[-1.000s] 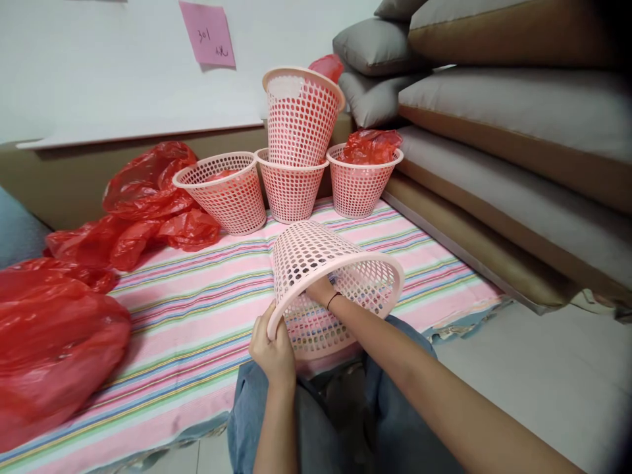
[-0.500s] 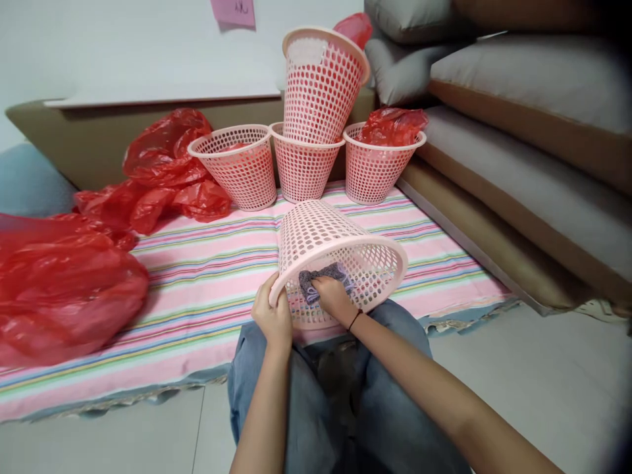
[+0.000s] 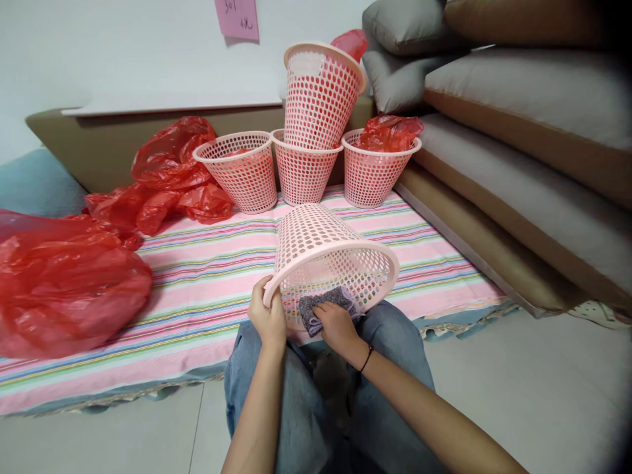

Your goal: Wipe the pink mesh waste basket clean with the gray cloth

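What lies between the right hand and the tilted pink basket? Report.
In the head view, a gray-and-lilac cloth, gripped by the right hand, lies between that hand and the tilted pink basket.

A pale pink plastic basket (image 3: pixel 316 234), perforated all over, tilts on its side above a striped sheet (image 3: pixel 197 289), wide mouth facing the camera; a bunched gray cloth (image 3: pixel 310 313) with lilac folds sits at its lower rim.

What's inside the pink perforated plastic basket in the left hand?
The right hand holds a grey-and-lilac cloth at the mouth of the basket; perforated inner wall shows beyond. Whatever lies behind cloth and hand is hidden.
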`<state>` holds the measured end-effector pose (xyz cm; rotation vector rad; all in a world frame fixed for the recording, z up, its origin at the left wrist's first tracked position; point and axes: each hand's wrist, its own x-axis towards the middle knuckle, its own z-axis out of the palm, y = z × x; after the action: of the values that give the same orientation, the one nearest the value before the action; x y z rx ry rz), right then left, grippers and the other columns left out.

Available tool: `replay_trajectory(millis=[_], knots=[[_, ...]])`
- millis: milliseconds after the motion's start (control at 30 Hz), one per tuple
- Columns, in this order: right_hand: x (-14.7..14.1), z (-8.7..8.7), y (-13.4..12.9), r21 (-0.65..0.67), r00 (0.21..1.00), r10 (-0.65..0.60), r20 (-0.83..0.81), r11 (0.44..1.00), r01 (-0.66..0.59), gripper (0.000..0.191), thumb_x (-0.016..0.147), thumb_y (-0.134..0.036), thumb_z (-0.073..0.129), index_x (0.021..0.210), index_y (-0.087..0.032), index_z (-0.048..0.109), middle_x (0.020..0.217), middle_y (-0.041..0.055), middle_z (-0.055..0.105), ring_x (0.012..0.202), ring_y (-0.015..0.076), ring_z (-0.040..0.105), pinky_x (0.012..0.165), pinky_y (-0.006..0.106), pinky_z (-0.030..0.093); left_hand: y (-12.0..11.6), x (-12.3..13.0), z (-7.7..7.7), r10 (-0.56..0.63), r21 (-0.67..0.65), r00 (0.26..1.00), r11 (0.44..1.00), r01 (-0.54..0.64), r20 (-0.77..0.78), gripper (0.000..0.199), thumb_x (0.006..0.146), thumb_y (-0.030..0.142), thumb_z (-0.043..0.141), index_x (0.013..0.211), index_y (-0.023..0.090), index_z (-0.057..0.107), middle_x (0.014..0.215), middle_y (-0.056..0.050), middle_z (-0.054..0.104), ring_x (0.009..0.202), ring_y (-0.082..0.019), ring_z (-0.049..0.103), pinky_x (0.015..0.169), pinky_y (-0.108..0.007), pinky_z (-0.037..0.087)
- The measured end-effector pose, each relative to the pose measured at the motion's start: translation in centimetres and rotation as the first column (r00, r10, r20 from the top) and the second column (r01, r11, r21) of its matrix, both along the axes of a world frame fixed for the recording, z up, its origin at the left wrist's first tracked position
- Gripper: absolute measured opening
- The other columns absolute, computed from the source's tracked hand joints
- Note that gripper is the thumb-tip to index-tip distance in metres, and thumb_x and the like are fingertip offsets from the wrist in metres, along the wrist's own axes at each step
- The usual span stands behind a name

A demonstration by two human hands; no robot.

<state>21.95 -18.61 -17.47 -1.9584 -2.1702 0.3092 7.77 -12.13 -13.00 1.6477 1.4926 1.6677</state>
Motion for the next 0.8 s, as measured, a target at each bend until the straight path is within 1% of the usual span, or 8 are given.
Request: replay_trajectory(millis=[233,333,433,500,600,667,733,800], knots=[[-0.2,0.2,-1.8,-0.040,0.998,0.036,-0.042,0.998,-0.038,0.035,0.078,0.000,0.047,0.103,-0.013,0.069,0.108,0.0113,0.069,0.106,0.0237,0.059,0.093,0.031,0.042,-0.2,-0.2,-0.1,0.006,-0.008,1.000,1.000,-0.006,-0.005,0.021,0.084,0.028,0.056,0.098,0.018,0.068,0.085,-0.001,0.070,0.070,-0.015,0.060,0.068,-0.026,0.045],[-0.2,0.5,-2.5,-0.067,0.998,0.049,-0.047,0.996,-0.052,0.038,0.077,0.001,0.047,0.104,-0.013,0.069,0.110,0.0119,0.070,0.106,0.0237,0.060,0.093,0.031,0.042,-0.3,-0.2,-0.2,0.014,-0.014,1.000,1.000,-0.014,-0.006,0.020,0.085,0.028,0.056,0.098,0.018,0.068,0.084,-0.001,0.069,0.070,-0.015,0.059,0.068,-0.026,0.044],[0.0,1.1,-2.9,-0.098,0.996,0.079,-0.047,0.992,-0.083,0.040,0.075,0.001,0.048,0.103,-0.014,0.071,0.106,0.0120,0.071,0.102,0.0236,0.063,0.088,0.031,0.043,-0.3,-0.2,-0.2,0.023,-0.017,1.000,1.000,-0.023,-0.002,0.020,0.085,0.027,0.056,0.098,0.018,0.067,0.084,0.000,0.068,0.070,-0.015,0.059,0.068,-0.026,0.044],[0.5,1.7,-2.9,-0.117,0.992,0.118,-0.051,0.985,-0.124,0.038,0.073,0.000,0.048,0.099,-0.014,0.072,0.099,0.0121,0.073,0.094,0.0237,0.066,0.080,0.031,0.044,-0.3,-0.1,-0.2,0.028,-0.015,1.000,1.000,-0.028,0.002,0.019,0.085,0.026,0.056,0.097,0.018,0.067,0.082,0.000,0.068,0.069,-0.014,0.058,0.067,-0.026,0.043],[1.9,3.1,-1.6,-0.130,0.974,0.214,-0.078,0.966,-0.223,0.031,0.070,-0.002,0.053,0.087,-0.016,0.075,0.087,0.0099,0.075,0.082,0.0232,0.068,0.071,0.029,0.044,-0.3,-0.2,-0.3,0.031,-0.004,0.999,1.000,-0.031,0.006,0.018,0.085,0.026,0.056,0.097,0.018,0.068,0.081,0.000,0.068,0.070,-0.015,0.059,0.068,-0.026,0.044],[3.1,4.4,0.0,-0.111,0.956,0.274,-0.108,0.952,-0.286,0.028,0.067,-0.004,0.056,0.080,-0.019,0.075,0.084,0.0068,0.076,0.080,0.0223,0.068,0.069,0.027,0.043,-0.2,-0.2,-0.5,0.027,0.007,1.000,1.000,-0.027,0.008,0.018,0.085,0.026,0.056,0.097,0.018,0.068,0.085,-0.002,0.069,0.074,-0.016,0.061,0.071,-0.027,0.046],[4.2,5.9,2.2,-0.061,0.944,0.300,-0.139,0.949,-0.310,0.029,0.069,-0.005,0.055,0.082,-0.020,0.076,0.086,0.0046,0.077,0.083,0.0215,0.068,0.072,0.026,0.044,0.0,-0.1,-0.7,0.011,0.017,1.000,1.000,-0.012,0.008,0.019,0.086,0.026,0.054,0.098,0.019,0.068,0.089,-0.003,0.071,0.081,-0.018,0.063,0.076,-0.029,0.047],[5.1,7.0,4.6,0.010,0.943,0.290,-0.165,0.956,-0.293,0.035,0.073,-0.005,0.052,0.093,-0.021,0.076,0.098,0.0038,0.077,0.093,0.0213,0.068,0.080,0.027,0.046,0.3,0.1,-0.9,-0.010,0.026,1.000,1.000,0.010,0.010,0.021,0.088,0.027,0.053,0.100,0.019,0.068,0.093,-0.004,0.072,0.087,-0.019,0.064,0.081,-0.031,0.048]])
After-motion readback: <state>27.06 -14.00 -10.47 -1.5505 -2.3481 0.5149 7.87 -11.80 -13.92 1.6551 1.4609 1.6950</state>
